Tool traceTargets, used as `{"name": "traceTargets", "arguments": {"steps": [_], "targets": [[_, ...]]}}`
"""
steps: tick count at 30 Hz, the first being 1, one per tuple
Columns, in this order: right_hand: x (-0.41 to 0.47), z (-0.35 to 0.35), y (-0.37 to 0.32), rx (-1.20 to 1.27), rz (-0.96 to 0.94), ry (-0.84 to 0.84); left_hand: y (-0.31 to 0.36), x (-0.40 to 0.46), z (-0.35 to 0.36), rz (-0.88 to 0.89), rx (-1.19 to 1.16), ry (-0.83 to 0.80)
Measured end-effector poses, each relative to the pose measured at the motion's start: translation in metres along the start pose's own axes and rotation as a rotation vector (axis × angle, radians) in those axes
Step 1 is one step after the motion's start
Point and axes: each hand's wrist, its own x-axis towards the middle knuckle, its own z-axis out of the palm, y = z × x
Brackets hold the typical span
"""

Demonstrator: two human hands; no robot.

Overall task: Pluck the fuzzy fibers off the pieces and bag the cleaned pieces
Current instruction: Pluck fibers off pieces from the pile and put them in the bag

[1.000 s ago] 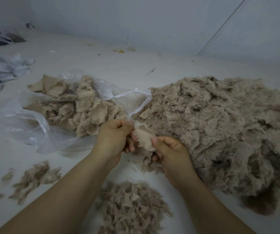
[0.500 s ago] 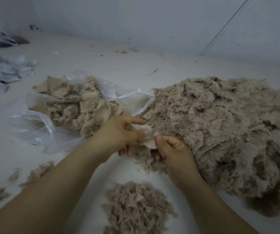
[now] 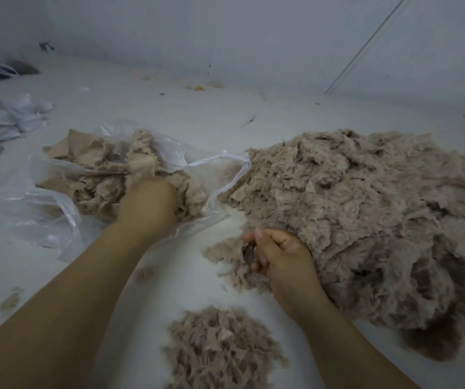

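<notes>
Bagging is under way: left hand (image 3: 150, 203), grip hidden, is sunk in the clear plastic bag (image 3: 57, 217) at ten o'clock; right hand (image 3: 279, 256) is curled round fuzzy beige pieces (image 3: 366, 220) at three o'clock, plucking judged due next

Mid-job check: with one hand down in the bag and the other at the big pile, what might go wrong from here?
1. The plastic bag lies open with its mouth right against the big fuzzy pile; uncleaned pieces might slip in among the cleaned ones.
2. The left hand is blurred inside the bag, so whether its piece has been released cannot be told; pulling out might drag cleaned pieces along.
3. The right hand grips fluff at the pile's edge, close to the small heap; the two might mix.
</notes>
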Motion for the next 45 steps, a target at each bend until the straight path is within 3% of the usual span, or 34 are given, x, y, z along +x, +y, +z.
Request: {"name": "traceTargets", "arguments": {"steps": [2, 4, 7, 8, 10, 12, 15, 21, 27, 37, 45], "targets": [[0.001, 0.0, 0.0, -0.01, 0.008, -0.005, 0.0, -0.003, 0.007, 0.021, 0.052, -0.028], [0.002, 0.0, 0.0, -0.013, 0.017, -0.007, 0.007, -0.011, 0.008, 0.038, 0.056, 0.117], [0.004, 0.001, 0.001, -0.011, 0.023, -0.012, 0.025, -0.029, 0.0, 0.197, -0.036, 0.321], [0.004, 0.002, 0.0, -0.003, 0.024, -0.011, 0.031, -0.036, 0.0, 0.27, -0.115, 0.25], [0.004, 0.002, 0.0, 0.013, 0.019, -0.009, 0.042, -0.047, 0.005, 0.394, -0.287, -0.05], [0.003, 0.001, 0.0, 0.022, 0.014, -0.013, 0.048, -0.053, 0.016, 0.406, -0.331, -0.257], [0.003, 0.001, 0.0, 0.051, 0.01, -0.04, 0.054, -0.051, 0.03, 0.312, -0.362, -0.15], [0.003, 0.0, -0.003, 0.039, 0.007, -0.089, 0.067, -0.042, 0.027, 0.151, -0.734, -0.087], [0.006, -0.001, 0.001, 0.048, 0.026, -0.05, 0.077, -0.043, 0.016, -0.096, -1.225, -0.179], [0.007, -0.002, 0.0, 0.007, 0.063, -0.07, 0.083, -0.044, 0.002, -0.273, -1.647, -0.386], [0.01, -0.003, 0.008, 0.113, 0.107, 0.061, 0.064, -0.038, 0.009, -0.636, -1.805, -0.285]]}}
